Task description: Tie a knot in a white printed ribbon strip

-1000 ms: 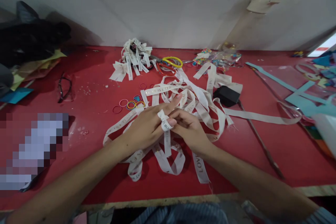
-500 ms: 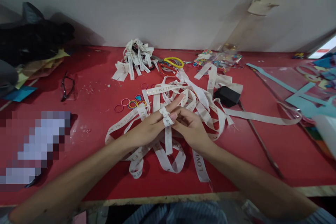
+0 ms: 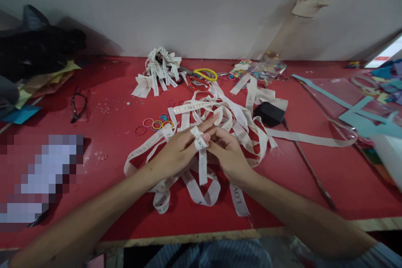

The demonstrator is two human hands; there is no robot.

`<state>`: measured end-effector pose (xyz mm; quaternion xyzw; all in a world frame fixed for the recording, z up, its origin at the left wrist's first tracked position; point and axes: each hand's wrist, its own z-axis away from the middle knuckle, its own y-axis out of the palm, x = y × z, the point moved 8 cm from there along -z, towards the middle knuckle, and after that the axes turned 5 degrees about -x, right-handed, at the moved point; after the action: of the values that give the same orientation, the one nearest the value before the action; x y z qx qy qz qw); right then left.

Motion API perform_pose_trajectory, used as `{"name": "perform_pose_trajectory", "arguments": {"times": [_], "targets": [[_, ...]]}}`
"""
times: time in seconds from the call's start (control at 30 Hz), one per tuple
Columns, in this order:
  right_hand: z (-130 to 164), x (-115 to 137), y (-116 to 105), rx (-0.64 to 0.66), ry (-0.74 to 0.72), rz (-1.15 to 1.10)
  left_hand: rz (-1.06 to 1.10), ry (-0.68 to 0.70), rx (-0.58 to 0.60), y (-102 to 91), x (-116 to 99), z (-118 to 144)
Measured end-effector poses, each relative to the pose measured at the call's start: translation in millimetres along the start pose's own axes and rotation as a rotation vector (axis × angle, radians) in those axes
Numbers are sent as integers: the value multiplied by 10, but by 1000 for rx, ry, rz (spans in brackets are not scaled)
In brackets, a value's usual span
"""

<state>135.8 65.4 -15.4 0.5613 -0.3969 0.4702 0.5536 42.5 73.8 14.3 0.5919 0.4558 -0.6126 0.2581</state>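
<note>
Ribbon (image 3: 201, 155), white with printed lettering, is wound once around a finger of the left hand (image 3: 176, 153) near the middle of the bench (image 3: 345, 184), its tail hanging down toward the front edge. The right hand (image 3: 229, 155) meets it there, fingertips pinching the ribbon beside the wrapped loop; the left hand is half curled, two fingers stretched out toward the loose ribbon heap (image 3: 238, 121). As a judgement: the loop is formed but not secured, so this piece looks to be at an early stage. A cluster of finished ribbon bows (image 3: 158, 71) lies toward the back edge, which suggests several are done, while the long tangle on the bench is uncut. Small coloured rubber bands (image 3: 155, 124) lie just left of the hands, and scissors with a yellow handle (image 3: 204, 75) beside the bows. A clear plastic bag (image 3: 260, 69) near the back edge holds colourful small items, too small to identify. Eyeglasses (image 3: 77, 104) rest toward the left.
</note>
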Motion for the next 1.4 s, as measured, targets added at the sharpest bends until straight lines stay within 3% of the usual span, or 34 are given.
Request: {"name": "perform_pose_trajectory", "arguments": {"times": [0.13,0.3,0.53,0.63,0.83,1.13,1.4], "targets": [[-3,18,-6,-10,-6,22,-67,42,-19,-10,11,-7],[-7,-42,3,4,70,-38,59,-29,46,54,-23,0],[3,-21,0,10,29,-65,102,-77,66,54,-24,22],[3,-31,-2,12,41,-72,10,-33,25,32,-17,11],[8,-46,-4,23,57,-73,-281,72,-174,-79,-64,40],[1,-36,-14,-35,98,-114,-437,129,-79,-38,-80,25],[33,229,-20,-26,-185,125,-435,188,-9,6,-73,53]]}}
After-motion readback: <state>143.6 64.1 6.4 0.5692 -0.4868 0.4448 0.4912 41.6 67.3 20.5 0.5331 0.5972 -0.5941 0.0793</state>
